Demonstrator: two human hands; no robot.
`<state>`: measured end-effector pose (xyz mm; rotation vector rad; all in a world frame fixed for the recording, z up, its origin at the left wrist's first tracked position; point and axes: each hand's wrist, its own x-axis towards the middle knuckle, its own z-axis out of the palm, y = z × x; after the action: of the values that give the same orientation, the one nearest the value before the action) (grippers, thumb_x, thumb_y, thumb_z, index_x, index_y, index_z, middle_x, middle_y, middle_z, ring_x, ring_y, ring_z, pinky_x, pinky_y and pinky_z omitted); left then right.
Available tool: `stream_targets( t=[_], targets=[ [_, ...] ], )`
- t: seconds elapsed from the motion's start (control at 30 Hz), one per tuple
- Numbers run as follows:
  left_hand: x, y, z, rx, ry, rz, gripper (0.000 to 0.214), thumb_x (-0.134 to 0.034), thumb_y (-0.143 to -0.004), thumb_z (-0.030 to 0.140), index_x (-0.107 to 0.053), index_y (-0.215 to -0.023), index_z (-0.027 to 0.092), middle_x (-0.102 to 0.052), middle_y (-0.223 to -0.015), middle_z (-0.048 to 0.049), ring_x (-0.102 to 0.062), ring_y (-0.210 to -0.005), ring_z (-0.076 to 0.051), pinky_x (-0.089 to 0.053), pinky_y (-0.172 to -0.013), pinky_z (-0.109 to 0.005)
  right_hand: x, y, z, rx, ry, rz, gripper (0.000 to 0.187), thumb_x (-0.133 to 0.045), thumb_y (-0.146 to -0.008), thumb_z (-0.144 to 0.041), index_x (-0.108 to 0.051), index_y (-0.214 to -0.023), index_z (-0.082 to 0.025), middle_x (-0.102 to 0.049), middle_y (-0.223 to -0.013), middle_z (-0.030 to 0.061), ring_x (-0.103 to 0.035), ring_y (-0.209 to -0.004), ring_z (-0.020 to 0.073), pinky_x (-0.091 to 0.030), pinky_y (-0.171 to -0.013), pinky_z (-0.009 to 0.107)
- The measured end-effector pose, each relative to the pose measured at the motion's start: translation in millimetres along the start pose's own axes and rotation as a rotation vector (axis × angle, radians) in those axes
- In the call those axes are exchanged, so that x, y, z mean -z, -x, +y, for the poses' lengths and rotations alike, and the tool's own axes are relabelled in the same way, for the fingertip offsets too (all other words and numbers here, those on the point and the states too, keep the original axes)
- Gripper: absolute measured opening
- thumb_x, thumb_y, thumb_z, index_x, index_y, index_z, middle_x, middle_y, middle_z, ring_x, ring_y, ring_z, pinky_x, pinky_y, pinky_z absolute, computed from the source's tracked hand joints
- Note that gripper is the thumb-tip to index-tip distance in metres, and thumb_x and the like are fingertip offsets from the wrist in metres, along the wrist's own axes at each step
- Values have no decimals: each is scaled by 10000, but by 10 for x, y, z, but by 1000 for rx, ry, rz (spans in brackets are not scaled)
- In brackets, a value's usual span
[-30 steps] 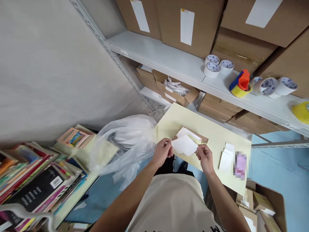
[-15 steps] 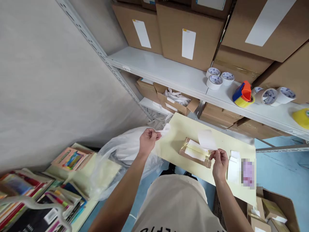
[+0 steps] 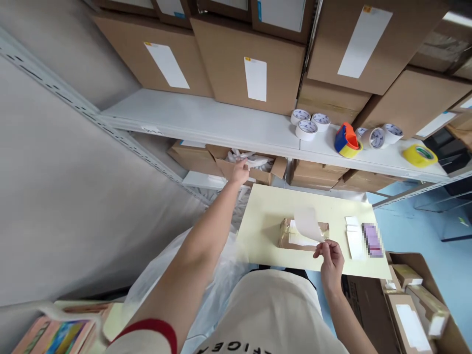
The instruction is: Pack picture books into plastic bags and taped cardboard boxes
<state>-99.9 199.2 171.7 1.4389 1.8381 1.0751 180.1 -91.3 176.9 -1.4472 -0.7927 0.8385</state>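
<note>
My left hand [image 3: 240, 172] is stretched far out to an open cardboard box [image 3: 258, 173] of white paper scraps under the shelf, its fingers at the scraps; what they hold is not visible. My right hand [image 3: 329, 254] pinches a white label [image 3: 308, 225] by its lower corner, held up over a small brown taped parcel [image 3: 300, 235] lying on the pale yellow tabletop [image 3: 269, 216]. The parcel bears a white label on its top.
A stack of white labels [image 3: 354, 237] and a blurred purple item [image 3: 371, 240] lie at the table's right. Tape rolls [image 3: 307, 124], a tape dispenser [image 3: 346, 139] and a yellow roll [image 3: 419, 155] sit on the white shelf [image 3: 206, 118] below large cartons. A clear plastic bag [image 3: 221, 290] hangs left; open boxes [image 3: 413, 305] lie right.
My left hand has gone from the plastic bag forward to the scrap box under the shelf. My right hand stays with the white label over the parcel. The view has tilted upward.
</note>
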Motion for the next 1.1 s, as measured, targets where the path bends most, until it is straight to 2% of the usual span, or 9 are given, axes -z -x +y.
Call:
stream_targets(
  t=[0.1, 0.17, 0.3, 0.43, 0.63, 0.8, 0.93, 1.03, 1.1],
  targets=[
    [-24, 252, -39, 16, 115, -31, 252, -530, -841, 150, -649, -1047, 68, -517, -1398, -196, -292, -1422, -392, -274, -1125, -506, -98, 18, -20, 5, -9, -8, 349, -634, -835, -537, -555, -790, -200, -603, -666, -21, -554, -501, 113, -467, -555, 286],
    [-8, 683, -80, -17, 125, -29, 280, -594, -797, 182, -648, -1065, 119, -555, -1357, -176, -368, -1390, -360, -294, -1135, -478, -189, -4, -30, 2, -25, -25, 349, -640, -826, -540, -549, -795, -204, -596, -660, -26, -546, -496, 114, -462, -548, 285],
    [21, 1807, -46, -410, 156, 57, 337, -643, -793, 358, -621, -1083, 189, -642, -1173, -130, -577, -1151, -278, -433, -1022, -444, -395, -64, -42, -23, -64, -82, 358, -631, -818, -554, -514, -776, -218, -528, -598, -57, -472, -455, 97, -406, -494, 259],
    [-33, 2505, 138, -649, 60, -137, 346, -755, -713, 452, -659, -952, 222, -684, -925, -94, -641, -910, -256, -493, -838, -398, -575, -63, -67, -87, -118, -148, 366, -625, -808, -565, -479, -756, -233, -345, -517, -112, -284, -399, 62, -311, -440, 235],
    [-119, 2573, 206, -646, -56, -211, 129, -637, -837, 317, -661, -928, 229, -693, -858, -78, -657, -864, -231, -478, -786, -366, -718, 69, -101, -155, -172, -208, 352, -647, -771, -540, -473, -740, -236, -339, -542, -94, -293, -464, 83, -327, -465, 240],
    [-165, 2595, 182, -592, 82, -231, 125, -523, -873, 227, -647, -859, 233, -696, -830, -57, -652, -823, -200, -489, -781, -338, -666, 147, -42, -200, -224, -243, 280, -648, -765, -493, -581, -805, -224, -474, -617, -46, -415, -557, 116, -422, -581, 274],
    [-231, 2596, 201, -318, 294, -280, 132, -545, -853, 319, -615, -791, 226, -674, -777, -37, -629, -757, -177, -493, -730, -304, -426, 150, 31, -55, -48, -246, 294, -649, -777, -461, -668, -961, -232, -598, -885, 34, -538, -783, 178, -462, -723, 324],
    [-290, 2549, 203, -51, 467, -344, 242, -590, -801, 437, -569, -720, 209, -621, -683, -9, -582, -657, -149, -468, -640, -266, -169, 122, 69, 123, 189, -86, 327, -656, -783, -474, -693, -1022, -254, -566, -1086, 78, -518, -1069, 249, -441, -871, 389],
    [-332, 2519, 202, 63, 553, -396, 298, -616, -763, 482, -551, -692, 200, -583, -642, 8, -542, -610, -130, -436, -590, -245, -8, 82, 86, 139, 277, -8, 343, -669, -779, -481, -701, -1043, -265, -533, -1196, 96, -463, -1206, 280, -414, -936, 423]
  ],
)
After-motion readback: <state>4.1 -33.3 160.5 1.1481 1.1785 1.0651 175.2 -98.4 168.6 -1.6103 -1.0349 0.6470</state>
